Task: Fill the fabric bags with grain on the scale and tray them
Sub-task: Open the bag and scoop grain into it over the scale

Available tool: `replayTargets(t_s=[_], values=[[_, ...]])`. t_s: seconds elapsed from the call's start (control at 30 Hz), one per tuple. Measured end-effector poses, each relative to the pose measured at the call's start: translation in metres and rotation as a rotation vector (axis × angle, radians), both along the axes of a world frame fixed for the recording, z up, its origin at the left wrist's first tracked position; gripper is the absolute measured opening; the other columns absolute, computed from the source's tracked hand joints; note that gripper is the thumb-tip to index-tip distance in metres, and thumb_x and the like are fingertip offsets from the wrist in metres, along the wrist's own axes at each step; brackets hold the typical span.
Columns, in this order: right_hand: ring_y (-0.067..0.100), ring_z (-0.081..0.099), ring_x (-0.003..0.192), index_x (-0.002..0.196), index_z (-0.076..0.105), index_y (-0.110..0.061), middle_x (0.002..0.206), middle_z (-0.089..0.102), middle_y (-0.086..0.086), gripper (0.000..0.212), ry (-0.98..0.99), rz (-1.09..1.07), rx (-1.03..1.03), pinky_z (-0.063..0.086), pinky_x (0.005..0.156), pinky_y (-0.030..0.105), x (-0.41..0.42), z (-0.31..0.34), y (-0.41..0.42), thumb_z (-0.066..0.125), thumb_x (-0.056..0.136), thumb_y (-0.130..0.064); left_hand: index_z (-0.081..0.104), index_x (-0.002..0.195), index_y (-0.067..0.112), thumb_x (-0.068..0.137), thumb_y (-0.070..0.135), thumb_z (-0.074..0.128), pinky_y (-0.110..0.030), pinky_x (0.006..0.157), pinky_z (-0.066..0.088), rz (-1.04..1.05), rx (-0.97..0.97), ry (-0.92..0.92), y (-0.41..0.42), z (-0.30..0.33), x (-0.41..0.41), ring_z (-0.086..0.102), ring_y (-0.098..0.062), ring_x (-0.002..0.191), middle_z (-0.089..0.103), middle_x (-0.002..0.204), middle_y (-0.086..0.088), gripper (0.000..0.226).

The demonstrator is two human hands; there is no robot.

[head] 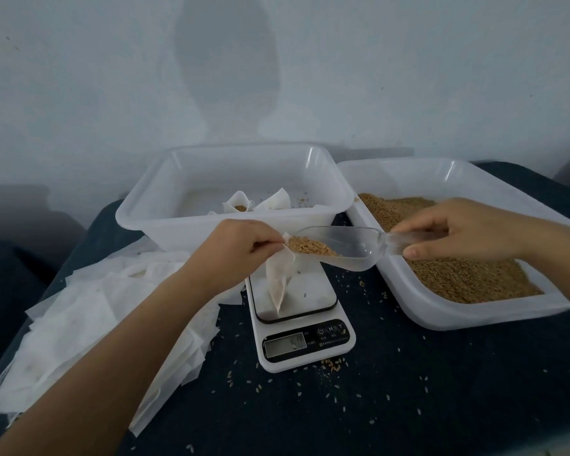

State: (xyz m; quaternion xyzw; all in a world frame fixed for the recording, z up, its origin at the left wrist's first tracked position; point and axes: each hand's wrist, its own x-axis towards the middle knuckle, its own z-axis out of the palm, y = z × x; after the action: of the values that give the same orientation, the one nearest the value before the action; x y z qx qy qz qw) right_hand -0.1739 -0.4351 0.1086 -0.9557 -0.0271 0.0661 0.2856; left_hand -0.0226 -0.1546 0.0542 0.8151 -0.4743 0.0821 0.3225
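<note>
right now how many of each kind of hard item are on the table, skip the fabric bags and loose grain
white plastic tubs: 2, the far tub with filled bags and the right tub with grain
digital scale: 1
clear scoop: 1, held by the right hand
total: 4

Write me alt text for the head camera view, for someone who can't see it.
A person's left hand pinches open a white fabric bag standing on a kitchen scale while the right hand tips a clear scoop of grain into its mouth. A tub of grain sits right, a tub with filled bags behind, empty bags left.
</note>
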Motion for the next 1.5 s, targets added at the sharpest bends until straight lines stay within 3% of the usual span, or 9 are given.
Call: replayTargets(t_s=[0.2,0.4,0.57,0.67,1.03,1.2,1.3,1.43,1.5], values=[[0.015,0.067,0.096,0.105,0.068,-0.047,0.104,0.072,-0.006,0.039,-0.093,-0.053,0.111,0.052,0.088,0.036,-0.005,-0.024,-0.009,0.064,0.068,-0.058,0.074,0.09,0.014,0.085,0.015,0.066,-0.004,0.074,0.041,0.047,-0.025,0.041,0.0,0.001,0.0,0.057,0.01,0.074,0.064,0.077,0.016,0.01],[-0.005,0.063,0.07,0.098,0.068,-0.05,0.088,0.072,-0.018,0.027,-0.151,-0.11,0.205,0.045,0.062,0.006,-0.005,-0.034,-0.007,0.066,0.071,-0.047,0.073,0.088,0.014,0.087,0.017,0.062,-0.003,0.074,0.039,0.081,-0.017,0.039,-0.009,-0.006,-0.002,0.056,0.001,0.073,0.068,0.083,0.01,0.011],[-0.008,0.063,0.071,0.092,0.066,-0.061,0.088,0.071,-0.023,0.027,-0.18,-0.153,0.241,0.044,0.06,0.004,-0.005,-0.036,-0.003,0.066,0.067,-0.051,0.07,0.099,0.016,0.088,0.02,0.061,-0.021,0.079,0.047,0.08,0.055,0.02,-0.016,-0.012,-0.002,0.06,-0.009,0.083,0.068,0.095,0.004,0.015],[-0.009,0.062,0.064,0.095,0.067,-0.053,0.082,0.07,-0.023,0.027,-0.204,-0.169,0.263,0.042,0.055,0.003,-0.005,-0.038,-0.005,0.067,0.069,-0.045,0.067,0.109,0.018,0.087,0.019,0.062,-0.023,0.081,0.047,0.065,0.07,0.044,-0.021,-0.015,-0.001,0.06,-0.008,0.087,0.067,0.102,0.003,0.023],[0.006,0.06,0.062,0.097,0.064,-0.062,0.086,0.071,0.001,0.036,-0.194,-0.23,0.247,0.049,0.06,0.025,-0.007,-0.039,-0.015,0.065,0.061,-0.06,0.065,0.099,0.017,0.087,0.021,0.061,-0.028,0.077,0.048,0.013,0.128,0.046,-0.036,-0.027,0.0,0.058,-0.011,0.084,0.063,0.093,0.004,0.013],[0.012,0.061,0.064,0.097,0.064,-0.063,0.085,0.07,0.004,0.037,-0.186,-0.242,0.234,0.051,0.063,0.028,-0.009,-0.04,-0.014,0.064,0.06,-0.061,0.062,0.104,0.015,0.086,0.021,0.062,-0.014,0.064,0.029,0.001,0.134,0.042,-0.041,-0.036,-0.003,0.047,-0.009,0.075,0.048,0.082,0.013,0.018],[0.015,0.063,0.065,0.094,0.063,-0.065,0.085,0.071,-0.001,0.035,-0.179,-0.23,0.22,0.052,0.062,0.025,-0.01,-0.04,-0.014,0.064,0.06,-0.061,0.061,0.111,0.018,0.088,0.021,0.06,-0.02,0.072,0.038,-0.003,0.133,0.035,-0.042,-0.035,-0.004,0.051,-0.01,0.081,0.054,0.089,0.01,0.024],[0.03,0.067,0.083,0.095,0.063,-0.065,0.091,0.073,-0.002,0.035,-0.177,-0.221,0.222,0.056,0.078,0.043,-0.011,-0.041,-0.016,0.065,0.06,-0.059,0.06,0.113,0.02,0.089,0.02,0.059,-0.034,0.083,0.049,-0.009,0.116,0.047,-0.041,-0.031,-0.003,0.058,-0.013,0.09,0.063,0.102,0.002,0.024],[0.032,0.067,0.084,0.094,0.063,-0.065,0.091,0.073,-0.002,0.035,-0.177,-0.214,0.218,0.056,0.077,0.043,-0.011,-0.041,-0.016,0.064,0.06,-0.059,0.059,0.116,0.021,0.089,0.019,0.059,-0.036,0.084,0.051,-0.011,0.111,0.057,-0.042,-0.03,-0.003,0.059,-0.012,0.092,0.063,0.104,0.002,0.027]])
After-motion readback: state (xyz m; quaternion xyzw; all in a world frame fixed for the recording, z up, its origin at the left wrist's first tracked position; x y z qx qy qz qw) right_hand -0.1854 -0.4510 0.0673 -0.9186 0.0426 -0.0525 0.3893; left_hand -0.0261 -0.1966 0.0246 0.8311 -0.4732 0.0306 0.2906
